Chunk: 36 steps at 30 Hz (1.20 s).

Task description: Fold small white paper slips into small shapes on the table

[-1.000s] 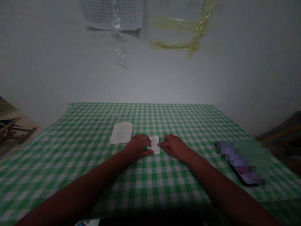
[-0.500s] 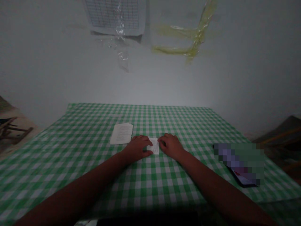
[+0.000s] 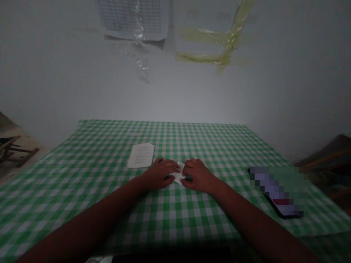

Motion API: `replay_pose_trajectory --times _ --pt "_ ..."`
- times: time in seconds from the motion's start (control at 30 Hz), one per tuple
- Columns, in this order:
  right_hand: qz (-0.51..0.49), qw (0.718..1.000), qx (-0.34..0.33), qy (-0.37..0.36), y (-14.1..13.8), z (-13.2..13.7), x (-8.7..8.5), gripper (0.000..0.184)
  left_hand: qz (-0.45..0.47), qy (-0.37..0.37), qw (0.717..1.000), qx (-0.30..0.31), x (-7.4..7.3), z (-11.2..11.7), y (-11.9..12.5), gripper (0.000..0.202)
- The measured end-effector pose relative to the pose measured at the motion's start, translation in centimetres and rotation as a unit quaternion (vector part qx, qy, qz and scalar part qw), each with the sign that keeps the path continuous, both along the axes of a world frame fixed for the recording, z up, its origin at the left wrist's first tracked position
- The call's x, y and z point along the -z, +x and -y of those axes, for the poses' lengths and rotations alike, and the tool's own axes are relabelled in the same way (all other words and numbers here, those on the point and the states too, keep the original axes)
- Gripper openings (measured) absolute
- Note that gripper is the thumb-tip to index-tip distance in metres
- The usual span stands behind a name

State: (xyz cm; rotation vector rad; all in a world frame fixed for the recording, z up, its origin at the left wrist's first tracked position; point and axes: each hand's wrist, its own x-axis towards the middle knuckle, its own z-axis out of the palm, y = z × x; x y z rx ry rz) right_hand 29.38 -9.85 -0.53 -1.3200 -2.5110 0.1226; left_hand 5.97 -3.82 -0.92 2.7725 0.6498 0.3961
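A small piece of white paper [image 3: 178, 178] lies on the green and white checked tablecloth [image 3: 175, 215], turned at a slant between my hands. From the left, my left hand [image 3: 161, 173] has its thumb and fingers curled onto the paper's edge. On the other side my right hand [image 3: 196, 174] grips the paper with bent fingers and thumb. Both hands hide parts of the sheet, so its full outline and any fold do not show. Just beyond my left hand rests a stack of printed paper sheets [image 3: 141, 155], its edges slightly uneven.
A phone [image 3: 285, 210], partly blurred out, lies at the table's right side. The white wall [image 3: 175, 95] stands at the table's far edge, with a gridded sheet [image 3: 134, 18] and yellow tape [image 3: 203, 57] on it. Wooden furniture [image 3: 16, 151] is on the left floor.
My right hand has moved slightly left and nearer, its fingers closing on the paper. The paper has turned from square-on to slanted, and more of it is covered.
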Motion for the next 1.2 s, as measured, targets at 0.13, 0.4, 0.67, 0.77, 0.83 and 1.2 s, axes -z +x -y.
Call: replay_pose_trajectory --times 0.13,0.4,0.67,0.77,0.83,1.2 --pt "0.017 1.0 0.018 -0.004 -0.8 0.4 0.0 0.021 -0.012 -0.017 1.0 -0.021 -0.1 0.1 0.4 0.03" --pt "0.027 0.99 0.135 -0.028 0.8 -1.3 0.1 0.016 -0.005 -0.019 0.999 -0.032 0.4 -0.2 0.5 0.031" --pt "0.029 0.996 0.076 -0.021 -0.5 0.0 0.0 0.022 -0.002 -0.021 0.999 -0.039 0.4 -0.1 0.5 0.032" --pt "0.026 0.998 0.052 -0.024 -1.1 0.6 -0.1 0.024 -0.006 -0.025 0.999 -0.038 0.3 -0.1 0.5 0.032" --pt "0.024 0.998 0.055 -0.026 -1.1 0.6 -0.2 0.026 -0.005 -0.024 0.999 -0.038 0.4 -0.1 0.4 0.032" --pt "0.017 0.995 0.095 -0.03 -0.5 0.0 0.1 0.03 -0.001 -0.022 0.999 -0.036 0.4 -0.1 0.5 0.033"
